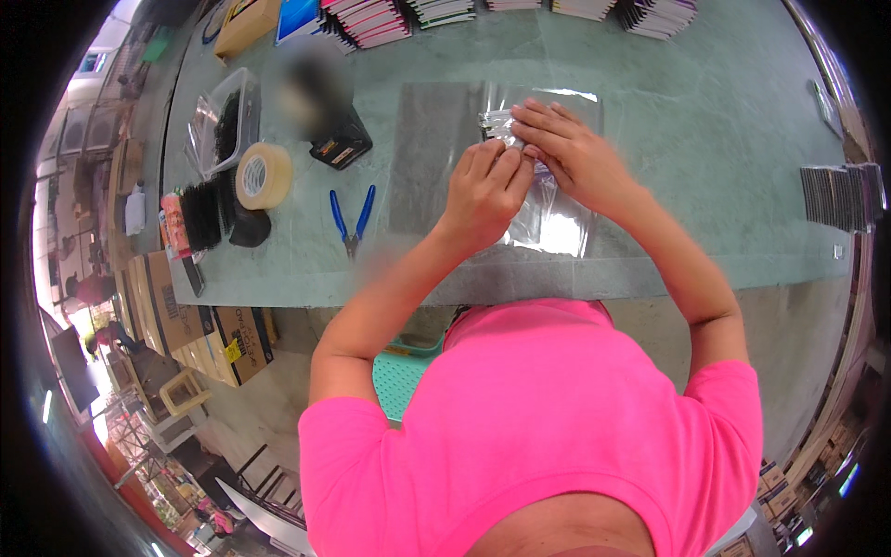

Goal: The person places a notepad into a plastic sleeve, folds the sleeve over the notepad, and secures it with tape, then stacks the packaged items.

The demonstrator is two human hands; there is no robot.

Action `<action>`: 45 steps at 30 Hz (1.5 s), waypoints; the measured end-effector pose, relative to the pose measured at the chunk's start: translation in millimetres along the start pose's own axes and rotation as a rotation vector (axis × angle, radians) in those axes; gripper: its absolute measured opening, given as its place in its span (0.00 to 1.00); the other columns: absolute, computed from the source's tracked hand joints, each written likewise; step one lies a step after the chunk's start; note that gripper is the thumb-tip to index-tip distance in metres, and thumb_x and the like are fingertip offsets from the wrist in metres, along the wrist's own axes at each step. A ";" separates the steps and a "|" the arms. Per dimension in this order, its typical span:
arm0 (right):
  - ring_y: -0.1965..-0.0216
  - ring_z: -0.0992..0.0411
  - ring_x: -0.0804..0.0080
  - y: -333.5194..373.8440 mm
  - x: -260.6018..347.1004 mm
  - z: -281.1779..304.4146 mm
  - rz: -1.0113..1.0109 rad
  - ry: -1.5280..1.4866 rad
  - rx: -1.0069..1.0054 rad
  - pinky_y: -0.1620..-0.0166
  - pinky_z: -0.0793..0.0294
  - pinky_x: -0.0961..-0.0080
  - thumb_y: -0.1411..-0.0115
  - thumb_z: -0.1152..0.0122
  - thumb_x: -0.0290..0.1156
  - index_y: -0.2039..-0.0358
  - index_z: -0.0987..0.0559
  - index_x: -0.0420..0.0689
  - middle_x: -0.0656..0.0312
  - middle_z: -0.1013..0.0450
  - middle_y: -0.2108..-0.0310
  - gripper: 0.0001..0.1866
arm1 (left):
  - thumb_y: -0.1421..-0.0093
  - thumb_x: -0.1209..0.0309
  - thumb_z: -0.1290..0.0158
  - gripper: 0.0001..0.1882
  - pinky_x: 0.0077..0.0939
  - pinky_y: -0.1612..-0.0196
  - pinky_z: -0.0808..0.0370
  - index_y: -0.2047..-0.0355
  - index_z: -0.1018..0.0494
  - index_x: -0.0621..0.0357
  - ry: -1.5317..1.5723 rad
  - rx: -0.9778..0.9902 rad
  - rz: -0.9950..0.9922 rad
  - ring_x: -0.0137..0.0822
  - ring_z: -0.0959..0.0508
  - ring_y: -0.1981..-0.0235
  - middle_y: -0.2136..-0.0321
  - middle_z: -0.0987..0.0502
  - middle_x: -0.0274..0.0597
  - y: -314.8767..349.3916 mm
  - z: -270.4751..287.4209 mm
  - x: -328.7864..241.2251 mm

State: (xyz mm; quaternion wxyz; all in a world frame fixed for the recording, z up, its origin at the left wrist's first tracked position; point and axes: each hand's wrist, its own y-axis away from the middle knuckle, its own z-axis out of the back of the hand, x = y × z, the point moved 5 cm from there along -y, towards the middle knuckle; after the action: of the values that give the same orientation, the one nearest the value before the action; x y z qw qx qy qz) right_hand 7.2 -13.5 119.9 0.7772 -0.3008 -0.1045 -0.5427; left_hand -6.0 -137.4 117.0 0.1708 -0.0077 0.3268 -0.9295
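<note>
A clear, glossy plastic sleeve lies on the table in front of me, creased and full of bright reflections. My left hand has its fingers bent and pinched together on the plastic. From the right, my right hand reaches over the upper part with its fingers close together, its thumb side meeting my left fingertips. Partly covered by both hands is a small pale item with dark lines; its kind cannot be made out. Beneath the sleeve is a dark grey translucent mat.
Blue-handled nippers, a tape roll, a black box and a plastic tub stand to the left. Notebook stacks line the far side. A dark stack sits at the right edge. A turquoise stool is below.
</note>
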 end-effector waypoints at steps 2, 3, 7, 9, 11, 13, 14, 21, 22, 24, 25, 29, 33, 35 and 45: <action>0.41 0.40 0.60 6.1 -5.9 -4.7 0.006 -0.056 0.019 0.39 0.45 0.62 0.43 0.48 0.27 0.51 0.29 0.40 0.55 0.35 0.46 0.18 | 0.56 0.69 0.44 0.15 0.33 0.59 0.34 0.65 0.26 0.58 -0.066 -0.037 -0.030 0.40 0.30 0.59 0.68 0.28 0.39 6.8 6.1 3.8; 0.41 0.41 0.61 9.5 -10.0 -4.5 0.014 -0.092 0.030 0.38 0.46 0.62 0.43 0.48 0.28 0.50 0.29 0.41 0.56 0.36 0.45 0.19 | 0.55 0.69 0.43 0.16 0.34 0.58 0.34 0.63 0.26 0.56 -0.022 -0.048 0.017 0.40 0.30 0.59 0.66 0.28 0.39 10.9 12.0 11.1; 0.39 0.44 0.61 15.7 -15.8 2.5 0.052 0.012 0.116 0.38 0.47 0.62 0.43 0.46 0.28 0.48 0.31 0.43 0.58 0.38 0.43 0.21 | 0.53 0.62 0.38 0.23 0.34 0.56 0.34 0.57 0.28 0.56 -0.058 -0.246 0.373 0.42 0.31 0.57 0.59 0.28 0.41 50.6 48.1 89.8; 0.39 0.45 0.61 12.8 -9.3 3.0 0.080 0.032 0.152 0.38 0.47 0.62 0.44 0.46 0.28 0.47 0.31 0.43 0.59 0.39 0.42 0.22 | 0.52 0.60 0.38 0.24 0.33 0.54 0.35 0.59 0.28 0.61 -0.099 -0.404 0.730 0.42 0.31 0.58 0.62 0.29 0.43 106.5 64.0 157.7; 0.38 0.45 0.61 9.3 -4.7 2.6 0.104 0.066 0.198 0.38 0.47 0.62 0.44 0.45 0.27 0.47 0.32 0.43 0.59 0.39 0.42 0.23 | 0.52 0.57 0.37 0.26 0.33 0.54 0.35 0.61 0.28 0.64 -0.010 -0.464 0.984 0.41 0.29 0.63 0.66 0.29 0.43 145.7 58.8 197.4; 0.38 0.45 0.60 5.8 -1.1 1.9 0.115 0.104 0.204 0.38 0.47 0.62 0.44 0.45 0.26 0.46 0.32 0.43 0.59 0.40 0.41 0.23 | 0.53 0.55 0.37 0.27 0.34 0.57 0.32 0.62 0.28 0.65 0.245 -0.443 1.124 0.39 0.27 0.67 0.69 0.29 0.44 158.8 41.4 219.7; 0.38 0.45 0.60 6.7 -2.6 1.7 0.108 0.129 0.194 0.38 0.47 0.61 0.45 0.45 0.26 0.46 0.32 0.42 0.59 0.40 0.41 0.24 | 0.53 0.51 0.38 0.26 0.33 0.63 0.30 0.70 0.25 0.67 0.256 -0.578 1.119 0.37 0.27 0.72 0.74 0.28 0.44 149.9 37.9 218.7; 0.38 0.45 0.60 9.8 -3.2 -9.1 0.157 0.158 0.072 0.38 0.48 0.61 0.46 0.45 0.23 0.46 0.32 0.42 0.58 0.40 0.42 0.25 | 0.51 0.54 0.41 0.23 0.29 0.71 0.33 0.83 0.26 0.65 0.307 -0.479 1.348 0.32 0.28 0.76 0.83 0.27 0.38 132.0 41.5 252.7; 0.38 0.45 0.60 9.5 -3.5 -10.9 0.160 0.158 0.070 0.38 0.48 0.61 0.46 0.46 0.23 0.46 0.32 0.42 0.57 0.40 0.41 0.25 | 0.49 0.58 0.41 0.19 0.26 0.74 0.35 0.81 0.25 0.66 0.149 -0.481 1.211 0.28 0.30 0.78 0.84 0.27 0.36 120.5 53.4 245.1; 0.38 0.45 0.60 15.8 -14.0 -8.0 0.124 0.179 0.060 0.38 0.49 0.60 0.45 0.46 0.23 0.46 0.32 0.42 0.57 0.40 0.41 0.24 | 0.47 0.63 0.43 0.15 0.25 0.78 0.36 0.77 0.24 0.66 0.322 -0.511 1.269 0.26 0.30 0.82 0.84 0.27 0.37 90.1 61.7 205.5; 0.38 0.45 0.60 15.6 -13.7 -5.2 0.142 0.161 0.028 0.38 0.49 0.60 0.45 0.46 0.23 0.46 0.32 0.42 0.58 0.39 0.42 0.24 | 0.47 0.63 0.43 0.15 0.26 0.78 0.35 0.77 0.24 0.66 0.564 -0.563 1.406 0.26 0.30 0.81 0.84 0.27 0.37 104.7 55.0 189.8; 0.39 0.43 0.61 14.9 -10.7 -8.5 0.218 0.058 -0.042 0.38 0.49 0.60 0.45 0.46 0.22 0.46 0.32 0.44 0.60 0.34 0.46 0.24 | 0.46 0.64 0.43 0.14 0.28 0.78 0.33 0.78 0.25 0.65 0.413 -0.357 1.342 0.32 0.28 0.83 0.85 0.26 0.40 162.2 42.6 184.2; 0.41 0.39 0.65 13.5 -11.9 -13.2 0.232 -0.077 -0.105 0.38 0.48 0.61 0.45 0.46 0.23 0.43 0.35 0.47 0.65 0.30 0.49 0.27 | 0.43 0.65 0.46 0.10 0.20 0.81 0.35 0.74 0.24 0.59 -0.011 0.005 1.235 0.24 0.30 0.85 0.83 0.26 0.33 147.4 66.9 180.1; 0.42 0.38 0.66 17.6 -21.3 -11.8 0.195 -0.051 -0.089 0.38 0.48 0.61 0.45 0.46 0.23 0.42 0.39 0.47 0.67 0.30 0.49 0.29 | 0.42 0.65 0.46 0.08 0.16 0.83 0.37 0.73 0.24 0.57 0.567 -0.326 1.345 0.21 0.31 0.85 0.82 0.25 0.31 103.6 59.6 119.3; 0.46 0.35 0.66 16.1 -11.5 -4.1 0.200 -0.229 -0.057 0.38 0.48 0.62 0.47 0.44 0.26 0.40 0.41 0.46 0.66 0.30 0.49 0.33 | 0.46 0.61 0.41 0.16 0.18 0.84 0.38 0.79 0.28 0.62 0.872 -0.471 1.286 0.21 0.34 0.86 0.87 0.29 0.35 37.6 -46.8 -7.5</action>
State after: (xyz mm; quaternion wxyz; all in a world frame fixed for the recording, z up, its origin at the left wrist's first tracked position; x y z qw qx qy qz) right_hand 16.6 -3.2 105.3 0.8017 -0.3915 -0.1462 -0.4274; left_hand 6.9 -134.1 57.9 0.5228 0.5090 0.4914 -0.4756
